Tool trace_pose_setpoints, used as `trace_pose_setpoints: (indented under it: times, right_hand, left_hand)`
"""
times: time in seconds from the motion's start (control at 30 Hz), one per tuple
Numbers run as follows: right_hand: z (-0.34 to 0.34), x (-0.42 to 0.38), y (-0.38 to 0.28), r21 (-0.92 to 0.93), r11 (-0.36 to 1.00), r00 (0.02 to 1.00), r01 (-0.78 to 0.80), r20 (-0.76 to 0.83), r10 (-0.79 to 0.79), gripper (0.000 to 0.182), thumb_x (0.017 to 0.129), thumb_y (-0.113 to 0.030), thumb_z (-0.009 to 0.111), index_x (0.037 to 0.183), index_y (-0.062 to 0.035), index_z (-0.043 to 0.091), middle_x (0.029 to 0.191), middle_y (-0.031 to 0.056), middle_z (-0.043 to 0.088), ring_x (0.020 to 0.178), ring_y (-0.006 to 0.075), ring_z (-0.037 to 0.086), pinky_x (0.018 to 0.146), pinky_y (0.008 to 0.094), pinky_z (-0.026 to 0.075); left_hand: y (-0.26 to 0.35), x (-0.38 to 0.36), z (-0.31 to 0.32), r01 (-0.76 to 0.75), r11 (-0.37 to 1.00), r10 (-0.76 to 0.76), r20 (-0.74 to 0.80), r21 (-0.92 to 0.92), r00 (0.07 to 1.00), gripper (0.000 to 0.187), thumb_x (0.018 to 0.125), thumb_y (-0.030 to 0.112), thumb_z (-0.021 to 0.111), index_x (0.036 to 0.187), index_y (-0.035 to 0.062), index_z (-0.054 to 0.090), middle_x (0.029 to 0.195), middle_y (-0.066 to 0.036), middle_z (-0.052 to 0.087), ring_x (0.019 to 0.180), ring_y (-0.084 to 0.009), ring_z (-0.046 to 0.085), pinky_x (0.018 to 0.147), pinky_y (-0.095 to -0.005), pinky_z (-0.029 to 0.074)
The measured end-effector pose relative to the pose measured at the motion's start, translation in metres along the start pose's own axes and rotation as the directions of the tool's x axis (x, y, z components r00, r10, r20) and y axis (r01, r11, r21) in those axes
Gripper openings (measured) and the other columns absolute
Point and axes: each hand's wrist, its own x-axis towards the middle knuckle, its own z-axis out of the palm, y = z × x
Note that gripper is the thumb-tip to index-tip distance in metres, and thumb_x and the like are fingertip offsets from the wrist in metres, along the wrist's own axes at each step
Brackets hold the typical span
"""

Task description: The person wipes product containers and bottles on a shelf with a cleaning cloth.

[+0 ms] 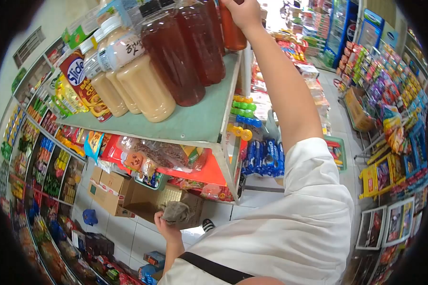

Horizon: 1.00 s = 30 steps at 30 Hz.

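My right hand (245, 16) reaches up to the green shelf top (195, 128) with its fingers around a bottle of reddish-orange liquid (232, 33), at the shelf's right corner. The bottle's upper part is cut off by the frame. Beside it stand large bottles of dark red-brown liquid (173, 61). Further left are bottles of creamy beige drink (145, 88) and a brown Slide pouch (83, 85). Low in front of me, my left hand (165, 228) is closed on a crumpled grey cloth (177, 212), above an open cardboard box.
Below the shelf top, packaged snacks lie on a red surface (190, 174). The open cardboard box (145, 204) stands on the tiled floor (121, 232). Stocked racks (47, 156) line the left. Blue packets (266, 156) hang near my right arm, and snack displays (390, 104) fill the right side.
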Motion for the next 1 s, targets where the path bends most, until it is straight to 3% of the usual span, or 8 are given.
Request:
trace_pose_setpoints:
  times: [0.13,0.27,0.37,0.63,0.83,0.87,0.97,1.0]
  right_hand:
    - [0.023,0.007,0.037,-0.237,0.97,0.999,-0.046,-0.014,0.043,0.054,0.071,-0.028,0.069,0.114,-0.0015,0.049,0.1,0.0173,0.059,0.085,0.0221,0.06,0.075,0.0319,0.046]
    - [0.043,0.013,0.067,-0.144,0.988,0.997,-0.062,0.024,0.067,0.053,0.079,-0.047,0.053,0.102,0.0001,0.053,0.098,0.0238,0.058,0.094,0.0378,0.054,0.081,0.0394,0.041]
    - [0.061,0.02,0.098,-0.117,0.993,0.999,0.026,0.032,-0.022,0.053,0.081,-0.047,0.051,0.105,0.0001,0.052,0.1,0.024,0.057,0.096,0.038,0.054,0.081,0.0401,0.041]
    - [0.057,0.019,0.102,-0.082,0.996,0.992,0.024,0.125,-0.013,0.054,0.084,-0.044,0.047,0.113,0.0011,0.047,0.11,0.0251,0.053,0.105,0.0394,0.048,0.088,0.0403,0.038]
    - [0.024,0.021,0.058,-0.166,0.962,0.975,0.219,0.006,-0.221,0.051,0.083,-0.043,0.049,0.114,-0.0021,0.05,0.106,0.0206,0.056,0.106,0.0335,0.049,0.089,0.0374,0.037]
    - [0.024,0.026,0.049,-0.164,0.942,0.956,0.292,0.042,-0.29,0.042,0.085,-0.033,0.052,0.118,-0.0069,0.049,0.105,0.0137,0.057,0.094,0.0255,0.055,0.08,0.0335,0.043]
    - [0.024,0.026,0.004,-0.01,0.99,0.918,0.138,0.376,-0.124,0.054,0.078,-0.043,0.057,0.122,-0.0115,0.047,0.107,0.0185,0.057,0.103,0.0323,0.051,0.086,0.0375,0.04]
    - [0.025,0.023,0.004,-0.084,0.983,0.905,0.163,0.409,-0.115,0.055,0.077,-0.042,0.058,0.123,-0.0127,0.046,0.108,0.0184,0.056,0.103,0.0322,0.052,0.086,0.0375,0.04]
  left_hand:
    - [0.011,-0.021,0.004,-0.108,0.99,0.118,-0.129,0.086,0.985,0.035,0.082,0.039,0.052,0.091,0.0063,0.043,0.09,-0.006,0.049,0.088,-0.0192,0.052,0.08,-0.0329,0.04]
    - [-0.002,-0.034,-0.009,-0.122,0.986,0.135,-0.117,0.11,0.984,0.035,0.084,0.039,0.049,0.092,0.0061,0.044,0.091,-0.007,0.051,0.088,-0.0194,0.053,0.081,-0.0326,0.041]
    - [-0.007,-0.038,-0.006,-0.039,0.987,0.086,-0.306,0.157,0.948,0.033,0.087,0.039,0.044,0.091,0.0058,0.044,0.089,-0.007,0.051,0.087,-0.0185,0.053,0.079,-0.0319,0.042]
    - [-0.003,-0.033,-0.012,-0.064,0.989,0.085,-0.158,0.133,0.984,0.032,0.088,0.039,0.042,0.089,0.0068,0.045,0.088,-0.006,0.051,0.086,-0.0173,0.052,0.079,-0.0312,0.041]
    - [-0.007,-0.025,-0.007,-0.016,0.994,0.03,-0.122,0.112,0.992,0.039,0.088,0.043,0.043,0.087,0.0042,0.046,0.085,-0.005,0.05,0.081,-0.0149,0.05,0.076,-0.0288,0.04]
    - [-0.008,-0.024,-0.006,0.006,0.995,0.006,-0.116,0.102,0.993,0.039,0.088,0.043,0.043,0.087,0.004,0.046,0.085,-0.005,0.05,0.081,-0.0149,0.049,0.076,-0.0289,0.039]
    - [-0.015,-0.02,-0.011,0.034,0.989,-0.022,-0.086,0.144,0.996,0.036,0.088,0.041,0.044,0.088,0.0055,0.046,0.085,-0.004,0.049,0.083,-0.0143,0.049,0.078,-0.0284,0.039]
    - [-0.019,-0.018,-0.012,0.038,0.985,-0.026,-0.072,0.169,0.997,0.034,0.088,0.04,0.044,0.089,0.0064,0.046,0.085,-0.003,0.049,0.083,-0.014,0.049,0.078,-0.0282,0.039]
